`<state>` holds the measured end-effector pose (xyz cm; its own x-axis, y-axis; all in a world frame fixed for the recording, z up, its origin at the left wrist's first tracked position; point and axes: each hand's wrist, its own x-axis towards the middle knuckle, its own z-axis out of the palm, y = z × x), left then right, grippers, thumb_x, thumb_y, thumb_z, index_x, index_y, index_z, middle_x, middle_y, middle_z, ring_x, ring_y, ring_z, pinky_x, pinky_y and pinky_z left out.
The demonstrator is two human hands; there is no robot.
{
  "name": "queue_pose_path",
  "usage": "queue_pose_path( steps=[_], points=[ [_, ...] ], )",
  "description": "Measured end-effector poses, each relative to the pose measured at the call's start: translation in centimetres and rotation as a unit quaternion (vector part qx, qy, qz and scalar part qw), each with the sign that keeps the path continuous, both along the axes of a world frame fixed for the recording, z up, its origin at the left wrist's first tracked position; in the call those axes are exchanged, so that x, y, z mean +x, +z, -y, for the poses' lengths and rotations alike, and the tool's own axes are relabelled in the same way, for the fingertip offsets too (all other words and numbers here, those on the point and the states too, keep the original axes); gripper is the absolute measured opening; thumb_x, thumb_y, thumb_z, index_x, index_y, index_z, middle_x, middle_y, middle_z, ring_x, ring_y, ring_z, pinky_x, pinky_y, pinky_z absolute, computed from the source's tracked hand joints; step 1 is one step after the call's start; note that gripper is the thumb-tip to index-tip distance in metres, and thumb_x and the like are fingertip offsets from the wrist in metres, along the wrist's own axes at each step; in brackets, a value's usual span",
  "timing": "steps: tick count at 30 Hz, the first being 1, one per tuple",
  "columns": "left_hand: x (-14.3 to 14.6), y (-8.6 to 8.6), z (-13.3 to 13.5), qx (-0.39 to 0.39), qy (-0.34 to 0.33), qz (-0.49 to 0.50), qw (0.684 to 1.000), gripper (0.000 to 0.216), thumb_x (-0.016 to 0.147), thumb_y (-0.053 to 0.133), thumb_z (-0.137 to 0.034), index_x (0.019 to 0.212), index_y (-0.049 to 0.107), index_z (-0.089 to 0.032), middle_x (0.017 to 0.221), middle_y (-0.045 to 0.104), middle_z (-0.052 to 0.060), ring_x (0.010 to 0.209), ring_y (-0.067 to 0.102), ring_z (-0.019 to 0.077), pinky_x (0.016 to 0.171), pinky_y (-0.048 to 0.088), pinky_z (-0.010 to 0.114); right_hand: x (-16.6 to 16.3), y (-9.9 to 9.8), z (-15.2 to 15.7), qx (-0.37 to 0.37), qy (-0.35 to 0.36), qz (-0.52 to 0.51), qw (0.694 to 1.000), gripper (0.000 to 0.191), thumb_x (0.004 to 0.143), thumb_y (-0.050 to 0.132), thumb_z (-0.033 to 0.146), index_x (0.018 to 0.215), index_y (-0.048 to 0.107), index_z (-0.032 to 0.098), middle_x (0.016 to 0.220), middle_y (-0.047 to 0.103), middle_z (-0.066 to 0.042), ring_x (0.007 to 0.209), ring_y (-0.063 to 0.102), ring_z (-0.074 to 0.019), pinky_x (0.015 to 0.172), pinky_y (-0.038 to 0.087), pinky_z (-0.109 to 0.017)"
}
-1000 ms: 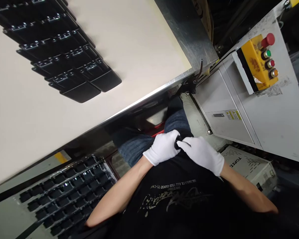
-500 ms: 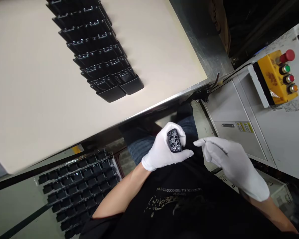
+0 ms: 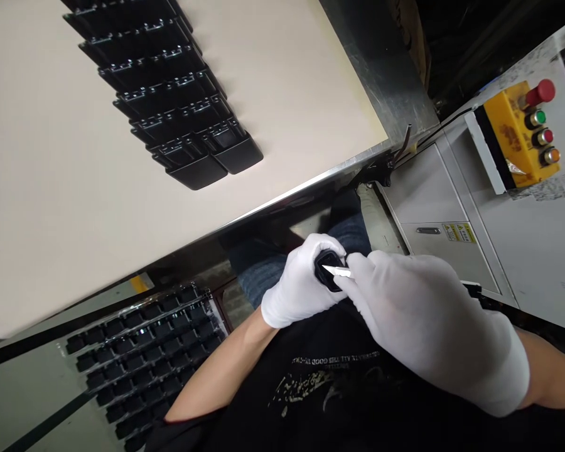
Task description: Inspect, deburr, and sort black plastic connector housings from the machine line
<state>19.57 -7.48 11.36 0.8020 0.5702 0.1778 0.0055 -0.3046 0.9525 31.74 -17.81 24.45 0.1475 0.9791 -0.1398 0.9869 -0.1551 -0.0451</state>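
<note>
One head-worn camera looks forward and steeply down, near the gloved fingers [image 3: 360,267].

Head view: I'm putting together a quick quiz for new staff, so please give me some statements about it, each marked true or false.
1. The left hand holds a black part. True.
2. The right hand holds nothing. False: the right hand holds a pointed blade.
3. The blade points toward the black part. True.
4. Both hands are bare. False: both wear white gloves.
5. A green button is on the yellow box. True.
6. The black pieces on the table lie scattered. False: the black pieces lie in rows on the table.
</note>
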Motion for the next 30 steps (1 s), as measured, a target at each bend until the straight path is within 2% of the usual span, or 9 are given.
queue_pose_path(
  steps=[7, 10, 13, 19, 22, 25, 30],
  points=[
    [0.1, 0.1, -0.1, 0.046, 0.008, 0.023, 0.999, 0.032, 0.078, 0.086, -0.027, 0.100, 0.063, -0.023, 0.095, 0.069, 0.002, 0.078, 0.068, 0.0166, 0.072, 0.059, 0.030, -0.1, 0.0, 0.3, 0.020, -0.008, -0.007, 1.000, 0.027, 0.096, 0.055, 0.008, 0.072, 0.055, 0.019, 0.055, 0.047, 0.002, 0.046, 0.043, -0.0135, 0.052, 0.022, -0.028],
    [0.2, 0.3, -0.1, 0.051, 0.007, 0.033, 0.998, 0.030, 0.080, 0.081, -0.021, 0.101, 0.060, -0.023, 0.094, 0.070, 0.001, 0.077, 0.069, 0.0153, 0.071, 0.058, 0.029, -0.1, 0.1, 0.1, 0.014, -0.011, 0.000, 1.000, 0.028, 0.098, 0.056, 0.011, 0.071, 0.055, 0.019, 0.055, 0.047, 0.001, 0.046, 0.043, -0.0138, 0.052, 0.022, -0.028],
    [0.4, 0.4, -0.2, 0.065, 0.008, 0.051, 0.997, 0.029, 0.081, 0.075, -0.015, 0.102, 0.058, -0.024, 0.092, 0.071, 0.000, 0.075, 0.070, 0.0144, 0.070, 0.057, 0.028, -0.3, 0.2, 0.0, -0.005, -0.008, 0.015, 1.000, 0.030, 0.100, 0.058, 0.014, 0.071, 0.054, 0.020, 0.054, 0.047, 0.002, 0.046, 0.041, -0.0139, 0.053, 0.020, -0.029],
    [0.6, 0.3, -0.2, 0.091, -0.003, 0.056, 0.994, 0.026, 0.082, 0.073, -0.014, 0.098, 0.055, -0.024, 0.085, 0.069, 0.000, 0.069, 0.067, 0.0148, 0.065, 0.055, 0.028, -0.5, 0.2, -0.1, -0.043, -0.018, -0.012, 0.999, 0.029, 0.100, 0.059, 0.015, 0.072, 0.055, 0.020, 0.055, 0.049, 0.002, 0.046, 0.041, -0.0136, 0.053, 0.019, -0.029],
    [0.6, 0.2, -0.2, 0.098, -0.003, 0.051, 0.994, 0.023, 0.083, 0.071, -0.013, 0.098, 0.056, -0.023, 0.084, 0.069, 0.000, 0.069, 0.067, 0.0149, 0.064, 0.054, 0.028, -0.6, 0.1, -0.3, -0.099, -0.065, -0.050, 0.992, 0.028, 0.101, 0.058, 0.015, 0.073, 0.058, 0.019, 0.057, 0.054, 0.000, 0.047, 0.046, -0.0138, 0.053, 0.019, -0.030],
    [0.5, 0.1, 0.0, 0.107, 0.001, 0.042, 0.993, 0.023, 0.083, 0.068, -0.011, 0.098, 0.056, -0.023, 0.084, 0.069, -0.001, 0.068, 0.067, 0.0141, 0.063, 0.054, 0.026, -0.7, -0.1, -0.7, -0.146, -0.121, -0.081, 0.979, 0.031, 0.105, 0.058, 0.022, 0.074, 0.060, 0.020, 0.059, 0.057, 0.000, 0.047, 0.047, -0.0132, 0.054, 0.019, -0.032],
    [0.4, 0.0, 0.2, 0.103, 0.005, 0.047, 0.994, 0.025, 0.081, 0.070, -0.011, 0.099, 0.057, -0.023, 0.085, 0.070, 0.000, 0.069, 0.069, 0.0147, 0.063, 0.054, 0.026, -0.4, -0.2, -0.7, -0.133, -0.108, -0.105, 0.980, 0.029, 0.104, 0.060, 0.021, 0.074, 0.062, 0.019, 0.060, 0.058, -0.001, 0.049, 0.048, -0.0127, 0.053, 0.020, -0.033]
  ],
)
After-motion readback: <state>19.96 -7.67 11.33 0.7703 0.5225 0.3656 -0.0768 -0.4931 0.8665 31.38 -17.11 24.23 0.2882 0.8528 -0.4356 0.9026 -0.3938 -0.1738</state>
